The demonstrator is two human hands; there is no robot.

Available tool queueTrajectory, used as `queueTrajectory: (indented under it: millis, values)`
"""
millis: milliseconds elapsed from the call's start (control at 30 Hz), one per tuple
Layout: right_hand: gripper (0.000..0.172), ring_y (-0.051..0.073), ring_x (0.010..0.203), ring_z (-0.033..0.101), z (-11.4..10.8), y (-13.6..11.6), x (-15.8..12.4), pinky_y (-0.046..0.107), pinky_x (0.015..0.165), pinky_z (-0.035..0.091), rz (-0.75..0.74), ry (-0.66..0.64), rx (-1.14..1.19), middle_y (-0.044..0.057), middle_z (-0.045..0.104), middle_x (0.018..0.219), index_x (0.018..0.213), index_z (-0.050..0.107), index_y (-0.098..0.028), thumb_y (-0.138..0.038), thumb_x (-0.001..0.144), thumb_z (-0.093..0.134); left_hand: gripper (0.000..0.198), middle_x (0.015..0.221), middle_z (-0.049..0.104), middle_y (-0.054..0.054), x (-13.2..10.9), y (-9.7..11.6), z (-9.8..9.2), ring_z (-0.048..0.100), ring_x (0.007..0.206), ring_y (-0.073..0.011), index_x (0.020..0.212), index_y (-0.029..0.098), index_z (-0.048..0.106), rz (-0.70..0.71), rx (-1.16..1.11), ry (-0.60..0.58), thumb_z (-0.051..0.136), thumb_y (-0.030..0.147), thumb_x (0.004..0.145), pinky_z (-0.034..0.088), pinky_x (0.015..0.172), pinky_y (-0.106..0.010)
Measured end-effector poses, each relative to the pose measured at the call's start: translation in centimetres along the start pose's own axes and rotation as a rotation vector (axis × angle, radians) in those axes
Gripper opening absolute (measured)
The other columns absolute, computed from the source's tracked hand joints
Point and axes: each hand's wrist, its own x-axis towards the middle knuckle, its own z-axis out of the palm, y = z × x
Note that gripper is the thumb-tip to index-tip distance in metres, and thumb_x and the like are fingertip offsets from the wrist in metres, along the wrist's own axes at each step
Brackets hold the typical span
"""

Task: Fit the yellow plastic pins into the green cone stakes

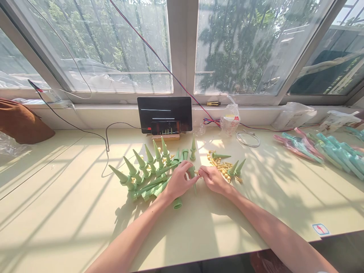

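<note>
My left hand is closed on a green plastic spike, its thin tip pointing down toward the table. My right hand pinches a small yellow plastic piece against the spike's side. A row of green spikes with collars stands points up on the left. Beside my left hand lie several green tubes, one with its open end toward me. Beyond my right hand is a heap of small yellow pieces, with two green spikes upright at its right edge.
A black tablet leans near the window, with a cable running left. Behind the heap are a bagged cup and a coiled cable. Bagged pink and teal items lie far right. A brown bag is far left.
</note>
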Motion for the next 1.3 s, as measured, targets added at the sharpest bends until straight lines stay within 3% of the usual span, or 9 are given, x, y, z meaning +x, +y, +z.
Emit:
queueTrajectory:
  millis: [600,1300]
  values:
    - [0.035,0.012,0.056,0.034,0.15,0.32,0.09,0.026,0.056,0.028,0.012,-0.020,-0.037,-0.004,0.037,0.061,0.068,0.034,-0.020,-0.035,0.100,0.033,0.020,0.107,0.057,-0.005,-0.08,0.08,-0.08,0.055,0.058,-0.0057,0.100,0.019,0.057,0.036,0.034,0.002,0.065,0.027,0.084,0.048,0.050,-0.022]
    - [0.039,0.012,0.056,0.032,0.15,-0.04,0.14,0.027,0.055,0.026,0.071,-0.020,0.017,-0.004,0.035,0.059,0.066,0.034,-0.020,-0.038,0.100,0.033,0.017,0.107,0.057,-0.004,-0.16,-0.17,0.06,0.055,0.060,-0.0057,0.100,0.020,0.057,0.083,0.055,0.017,0.064,0.027,0.086,0.049,0.051,-0.021]
